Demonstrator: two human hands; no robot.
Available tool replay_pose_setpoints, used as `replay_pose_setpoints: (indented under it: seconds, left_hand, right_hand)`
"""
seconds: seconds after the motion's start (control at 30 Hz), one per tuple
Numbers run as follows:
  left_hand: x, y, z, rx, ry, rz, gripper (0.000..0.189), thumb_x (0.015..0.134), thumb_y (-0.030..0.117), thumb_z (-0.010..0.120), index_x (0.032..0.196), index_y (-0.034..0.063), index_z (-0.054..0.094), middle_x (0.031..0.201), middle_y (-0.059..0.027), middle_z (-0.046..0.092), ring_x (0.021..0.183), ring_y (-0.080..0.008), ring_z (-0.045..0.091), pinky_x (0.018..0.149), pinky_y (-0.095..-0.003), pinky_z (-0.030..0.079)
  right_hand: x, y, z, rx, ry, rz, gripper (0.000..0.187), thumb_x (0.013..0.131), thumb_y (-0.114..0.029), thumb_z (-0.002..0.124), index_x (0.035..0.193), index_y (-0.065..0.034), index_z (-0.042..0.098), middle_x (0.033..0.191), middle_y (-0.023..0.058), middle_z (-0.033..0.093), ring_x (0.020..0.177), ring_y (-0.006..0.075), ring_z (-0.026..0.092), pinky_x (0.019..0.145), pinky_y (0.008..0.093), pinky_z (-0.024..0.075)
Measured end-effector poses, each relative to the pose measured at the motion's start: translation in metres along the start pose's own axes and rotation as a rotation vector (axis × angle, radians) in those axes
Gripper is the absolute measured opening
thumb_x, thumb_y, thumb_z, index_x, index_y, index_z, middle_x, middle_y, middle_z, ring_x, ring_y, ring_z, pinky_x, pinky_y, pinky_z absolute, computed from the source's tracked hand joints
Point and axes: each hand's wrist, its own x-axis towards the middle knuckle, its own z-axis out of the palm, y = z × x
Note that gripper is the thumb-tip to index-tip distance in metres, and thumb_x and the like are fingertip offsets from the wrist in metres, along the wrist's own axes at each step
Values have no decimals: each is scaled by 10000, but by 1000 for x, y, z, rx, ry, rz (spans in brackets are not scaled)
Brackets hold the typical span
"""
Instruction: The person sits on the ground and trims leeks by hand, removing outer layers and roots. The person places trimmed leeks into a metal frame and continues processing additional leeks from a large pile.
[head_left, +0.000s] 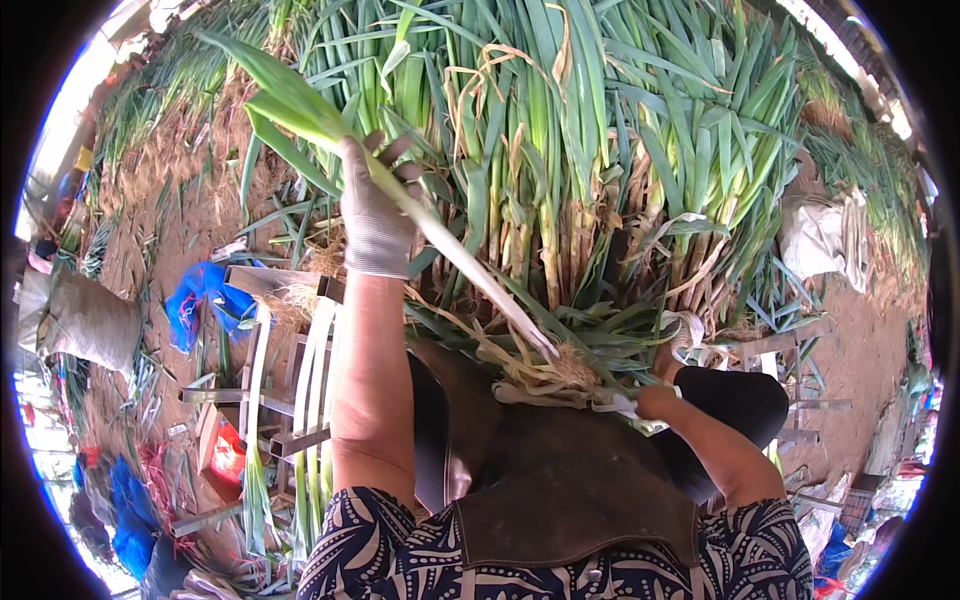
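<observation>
My left hand (375, 199), in a pale knit glove, is closed around the shaft of a long green onion (457, 251). The onion slants from its green leaves at the upper left to its white root end. Those roots lie just above my lap, beside loose, withered outer leaves (525, 371). My right hand (655, 403) is low at the right of my lap, close to pale leaf scraps. Its fingers are largely hidden, so what it grips cannot be made out. A brown apron (577, 480) covers my lap.
Dense upright green onions (540, 157) stand in front of me. On my left, cleaned onions (304, 405) hang over a metal rack (236, 400); a blue net bag (206, 300) lies behind it. White sacking (817, 236) is at the right. Trimmings litter the soil.
</observation>
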Motion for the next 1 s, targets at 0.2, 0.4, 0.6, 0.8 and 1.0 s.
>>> replay_pose_setpoints:
  seconds: [0.2,0.4,0.6,0.8,1.0]
  left_hand:
    - [-13,-36,5,-225,-281,-137,485,976,507,452,1137,67,578,1096,-100,642,920,-214,604,728,-342,510]
    - [-36,-65,29,-255,-320,-313,380,992,402,496,1113,42,511,1144,-131,619,1086,-294,602,960,-456,479]
    - [-43,-80,31,-171,-258,-352,330,994,344,511,1125,41,495,1157,-140,596,1128,-314,581,958,-463,483]
    - [-46,-90,30,-141,-203,-342,247,964,222,588,1099,23,533,1121,-143,610,1096,-299,602,930,-426,510]
    - [-51,-90,43,-66,-102,-315,241,931,217,646,1085,58,551,1015,-118,647,1007,-254,629,847,-400,539]
  right_hand:
    - [-46,-104,-210,712,821,-377,351,836,-349,687,1014,-55,617,853,145,668,831,282,666,731,384,524]
    - [-65,-168,-299,882,1059,-769,412,786,-81,778,1125,-21,550,1000,76,640,846,139,626,740,289,535]
    - [-70,-179,-301,904,1124,-615,276,788,-115,772,990,1,623,892,87,681,788,112,617,735,277,519]
    - [-62,-176,-298,931,1057,-497,219,786,-149,761,910,-4,653,809,76,679,719,101,593,692,272,501]
    - [-53,-172,-295,920,1051,-573,93,808,-52,709,878,-17,658,762,18,639,697,64,556,643,243,471]
